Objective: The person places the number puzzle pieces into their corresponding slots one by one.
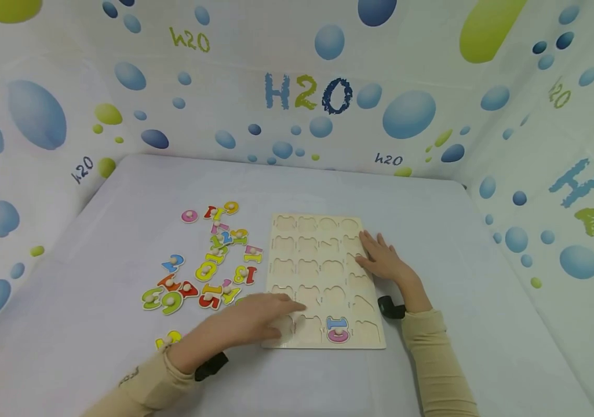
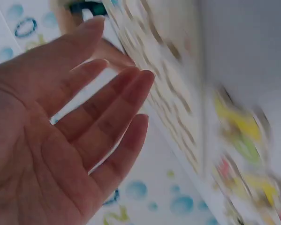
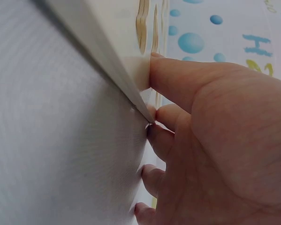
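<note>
A pale wooden number-puzzle board (image 1: 323,253) lies flat, its rows of cut-out recesses facing up. One blue-and-pink number piece (image 1: 338,330) with a knob sits in the row nearest me. My left hand (image 1: 255,317) hovers over the board's lower left corner, fingers loosely extended; the left wrist view shows the palm (image 2: 51,140) holding nothing. At the board's right edge rests my right hand (image 1: 386,262). In the right wrist view its thumb (image 3: 178,77) lies on the board's face, and the other fingers touch along the edge and the tabletop.
Left of the board, colourful knobbed number pieces (image 1: 206,271) lie scattered, some overlapping. A yellow piece (image 1: 168,339) lies beside my left forearm. The white-covered table (image 1: 119,231) is bordered by upright sheets (image 1: 234,75) printed with blue and green dots.
</note>
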Tool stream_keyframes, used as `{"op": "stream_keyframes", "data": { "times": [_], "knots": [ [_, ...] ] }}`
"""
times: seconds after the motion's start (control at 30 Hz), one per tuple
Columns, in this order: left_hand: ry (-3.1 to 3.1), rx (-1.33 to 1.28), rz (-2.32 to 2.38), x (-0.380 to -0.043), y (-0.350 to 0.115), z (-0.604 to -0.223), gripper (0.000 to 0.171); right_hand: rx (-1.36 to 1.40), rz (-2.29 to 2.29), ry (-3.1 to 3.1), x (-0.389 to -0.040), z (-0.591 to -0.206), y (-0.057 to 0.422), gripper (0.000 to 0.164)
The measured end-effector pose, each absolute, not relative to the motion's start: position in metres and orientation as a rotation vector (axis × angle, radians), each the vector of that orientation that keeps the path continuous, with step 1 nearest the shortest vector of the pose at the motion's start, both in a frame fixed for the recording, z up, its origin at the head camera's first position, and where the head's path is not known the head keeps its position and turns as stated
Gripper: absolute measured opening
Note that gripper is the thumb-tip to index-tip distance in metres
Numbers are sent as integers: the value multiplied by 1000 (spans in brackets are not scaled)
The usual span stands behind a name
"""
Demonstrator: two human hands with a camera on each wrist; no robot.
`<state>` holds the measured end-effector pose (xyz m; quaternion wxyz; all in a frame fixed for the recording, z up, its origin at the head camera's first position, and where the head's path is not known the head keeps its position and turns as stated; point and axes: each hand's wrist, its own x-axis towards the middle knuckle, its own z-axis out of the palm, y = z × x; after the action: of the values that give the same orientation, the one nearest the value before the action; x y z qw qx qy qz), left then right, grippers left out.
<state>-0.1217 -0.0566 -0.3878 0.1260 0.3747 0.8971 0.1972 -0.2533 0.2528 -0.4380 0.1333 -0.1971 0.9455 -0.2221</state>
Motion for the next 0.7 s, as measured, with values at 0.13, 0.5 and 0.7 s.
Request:
{"op": "stream_keyframes", "data": {
  "times": [0.13,0.5,0.7],
  "knots": [
    [2781,808,564,-132,-86,-389,40,-563,-642,2742,-254,-439,253,67],
    [2704,867,320,-153,-98,-398,33,-568,-628,2750,-255,-440,256,67],
    [2612,876,236,-158,-91,-393,36,-564,-645,2744,-254,-440,255,67]
  ]
}}
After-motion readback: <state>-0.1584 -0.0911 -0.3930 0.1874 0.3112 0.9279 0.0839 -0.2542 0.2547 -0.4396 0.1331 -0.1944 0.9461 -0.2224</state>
